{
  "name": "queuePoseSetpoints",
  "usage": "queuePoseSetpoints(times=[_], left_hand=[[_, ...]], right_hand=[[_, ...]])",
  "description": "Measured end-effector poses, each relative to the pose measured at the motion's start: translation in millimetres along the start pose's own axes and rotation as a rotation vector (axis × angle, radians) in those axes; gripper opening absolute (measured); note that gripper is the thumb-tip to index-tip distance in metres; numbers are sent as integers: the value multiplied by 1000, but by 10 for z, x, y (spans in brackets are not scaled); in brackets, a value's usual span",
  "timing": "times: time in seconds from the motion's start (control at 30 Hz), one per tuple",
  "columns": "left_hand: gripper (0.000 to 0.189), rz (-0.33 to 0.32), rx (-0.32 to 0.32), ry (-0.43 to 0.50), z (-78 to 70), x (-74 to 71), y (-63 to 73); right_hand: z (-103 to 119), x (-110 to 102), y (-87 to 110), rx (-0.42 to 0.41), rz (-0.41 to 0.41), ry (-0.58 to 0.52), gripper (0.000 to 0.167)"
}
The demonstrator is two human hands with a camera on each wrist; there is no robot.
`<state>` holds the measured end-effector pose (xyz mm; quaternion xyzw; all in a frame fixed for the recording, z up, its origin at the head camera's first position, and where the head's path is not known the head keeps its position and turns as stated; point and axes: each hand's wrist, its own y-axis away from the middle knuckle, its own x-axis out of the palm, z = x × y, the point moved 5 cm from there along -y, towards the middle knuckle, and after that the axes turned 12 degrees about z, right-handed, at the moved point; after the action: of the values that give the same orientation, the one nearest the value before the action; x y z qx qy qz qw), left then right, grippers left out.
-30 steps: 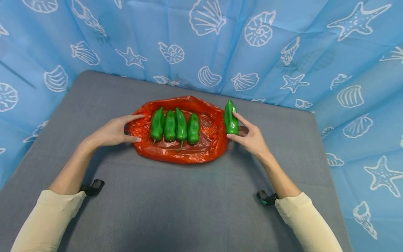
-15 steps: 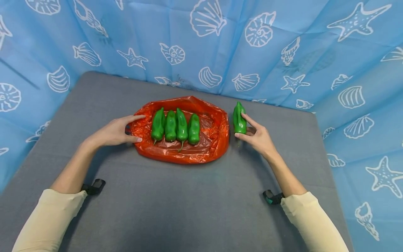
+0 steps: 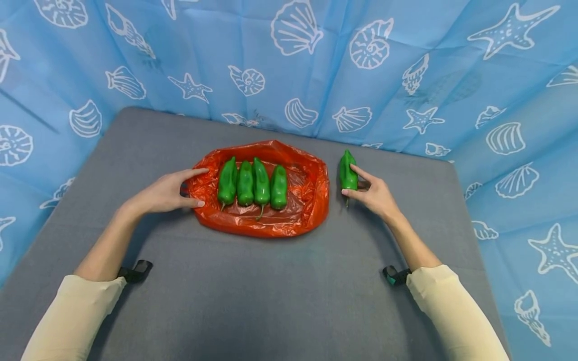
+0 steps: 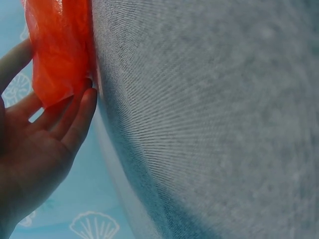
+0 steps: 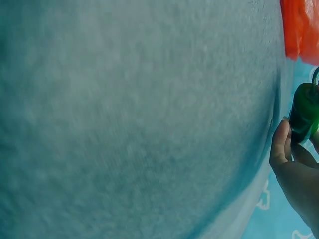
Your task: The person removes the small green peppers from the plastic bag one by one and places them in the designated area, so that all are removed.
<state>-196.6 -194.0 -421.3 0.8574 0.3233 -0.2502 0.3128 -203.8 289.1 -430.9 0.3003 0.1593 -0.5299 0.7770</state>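
Right hand [image 3: 376, 196]: grasping one green pepper between thumb and fingers; thumb at near end, index finger along the right side.
Held pepper [image 3: 347, 173]: right of the red bag [image 3: 259, 232], apart from it. Narrow end points away from the person, stem end toward the person. Can't tell if it touches the tabletop [image 3: 271, 296].
Left hand [image 3: 169, 193]: holding the bag's left end, thumb on near side, fingers on far side; left wrist view shows red plastic between thumb and fingers.
Bag: thin, shiny, crinkled plastic, spread wide with rim raised all round, mouth facing up; sits on tabletop between the two hands.
Bag contents: four green peppers in a row, lying side by side, a bit left of bag centre: first pepper [image 3: 227, 183], second pepper [image 3: 245, 185], third pepper [image 3: 261, 184], fourth pepper [image 3: 279, 189]. Stems visible on first and third, near side. Gap shows between third and fourth at the far end.
Wrists: black device on each, left one [image 3: 137, 271] and right one [image 3: 396, 276], just past the cream sleeves [image 3: 74, 316].
Tabletop: grey, fabric-like surface, rounded far-left corner.
Backdrop: blue curtain [image 3: 406, 30] behind and at both sides, printed with white shells and starfish.
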Motion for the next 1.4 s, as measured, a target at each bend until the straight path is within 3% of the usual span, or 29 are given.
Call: queuePoseSetpoints(times=[0.33, 0.63, 1.17, 1.4], left_hand=[[83, 7, 10, 17, 14, 28, 13], [85, 8, 16, 6, 0, -5, -7], [85, 12, 6, 21, 17, -11, 4], [85, 18, 14, 13, 7, -8, 6]], right_hand=[[-103, -65, -86, 16, -18, 67, 79], [-114, -120, -155, 27, 13, 107, 79], [-100, -98, -164, -13, 8, 127, 81], [-79, -123, -124, -93, -82, 119, 69]])
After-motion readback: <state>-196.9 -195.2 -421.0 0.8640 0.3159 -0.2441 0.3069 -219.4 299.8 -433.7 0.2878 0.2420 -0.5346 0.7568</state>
